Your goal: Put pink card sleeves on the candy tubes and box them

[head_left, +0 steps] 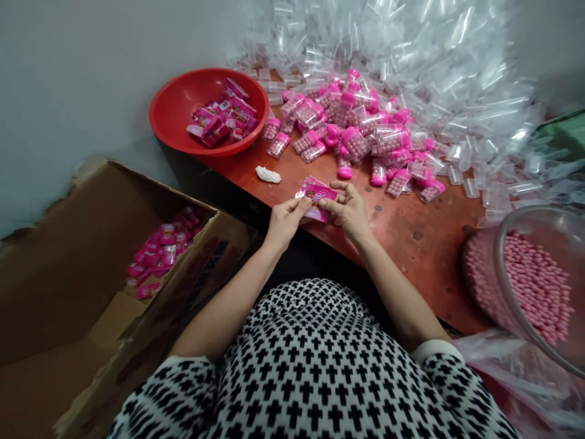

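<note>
My left hand [284, 221] and my right hand [350, 210] meet over the near edge of a reddish-brown table [411, 244]. Together they pinch a small pink labelled packet [317, 196], the left at its left end, the right at its right side. Both hands have fingers closed on it. Just beyond lies a heap of small clear bottles with pink caps, filled with pink beads [351, 137]. A small white wad [267, 175] lies on the table left of my hands.
A red bowl [183, 100] holding pink packets sits at the table's far left. An open cardboard box [91, 268] with pink packets stands at my left. A clear jar of pink beads [532, 283] lies at right. Empty clear bottles [434, 55] pile up behind.
</note>
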The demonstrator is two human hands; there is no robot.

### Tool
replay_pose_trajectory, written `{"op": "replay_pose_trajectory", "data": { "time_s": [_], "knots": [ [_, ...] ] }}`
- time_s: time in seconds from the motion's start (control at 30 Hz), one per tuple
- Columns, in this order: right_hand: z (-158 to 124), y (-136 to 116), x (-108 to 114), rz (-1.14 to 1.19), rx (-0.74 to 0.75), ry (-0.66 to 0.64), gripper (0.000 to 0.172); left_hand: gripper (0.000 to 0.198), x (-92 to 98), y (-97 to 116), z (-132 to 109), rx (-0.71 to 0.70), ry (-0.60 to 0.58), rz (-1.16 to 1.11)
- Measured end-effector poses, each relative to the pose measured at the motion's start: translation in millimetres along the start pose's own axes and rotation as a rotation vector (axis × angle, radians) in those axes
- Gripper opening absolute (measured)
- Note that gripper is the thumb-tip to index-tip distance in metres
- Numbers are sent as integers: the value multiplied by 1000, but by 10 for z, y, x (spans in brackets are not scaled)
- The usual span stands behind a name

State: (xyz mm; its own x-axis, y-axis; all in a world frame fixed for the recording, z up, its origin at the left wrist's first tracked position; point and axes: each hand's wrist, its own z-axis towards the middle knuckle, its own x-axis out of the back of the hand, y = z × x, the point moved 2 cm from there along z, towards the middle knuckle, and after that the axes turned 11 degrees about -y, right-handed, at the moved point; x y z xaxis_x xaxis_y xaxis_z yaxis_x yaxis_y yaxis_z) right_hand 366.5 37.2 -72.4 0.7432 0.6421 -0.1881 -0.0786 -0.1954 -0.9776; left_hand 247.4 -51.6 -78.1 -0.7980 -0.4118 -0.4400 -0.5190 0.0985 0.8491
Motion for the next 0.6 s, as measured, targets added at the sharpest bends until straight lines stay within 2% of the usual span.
{"op": "replay_pose_trajectory", "data": {
  "time_s": [0.07,0.1,0.17,0.23,0.3,0.37,0.5,0.6],
  "knots": [
    [44,4,-21,-43,-4,-28,55,37,83,25,-8,34,-82,4],
    [79,17,-22,-81,2,-28,54,37,141,42,-14,19,-79,31],
    [165,46,-4,-243,30,-7,48,33,274,62,-36,19,20,33],
    [259,54,26,-567,55,8,38,26,379,68,-62,44,109,18],
    [354,15,57,-976,79,-30,28,19,427,61,-79,93,138,-28],
    [456,-83,118,-1296,124,-88,21,12,421,50,-86,146,140,-98],
    [718,-370,384,-1653,288,-200,34,12,328,53,-85,214,143,-255],
    [927,-488,623,-1857,327,-423,32,16,265,68,-84,238,152,-351]
  ]
}}
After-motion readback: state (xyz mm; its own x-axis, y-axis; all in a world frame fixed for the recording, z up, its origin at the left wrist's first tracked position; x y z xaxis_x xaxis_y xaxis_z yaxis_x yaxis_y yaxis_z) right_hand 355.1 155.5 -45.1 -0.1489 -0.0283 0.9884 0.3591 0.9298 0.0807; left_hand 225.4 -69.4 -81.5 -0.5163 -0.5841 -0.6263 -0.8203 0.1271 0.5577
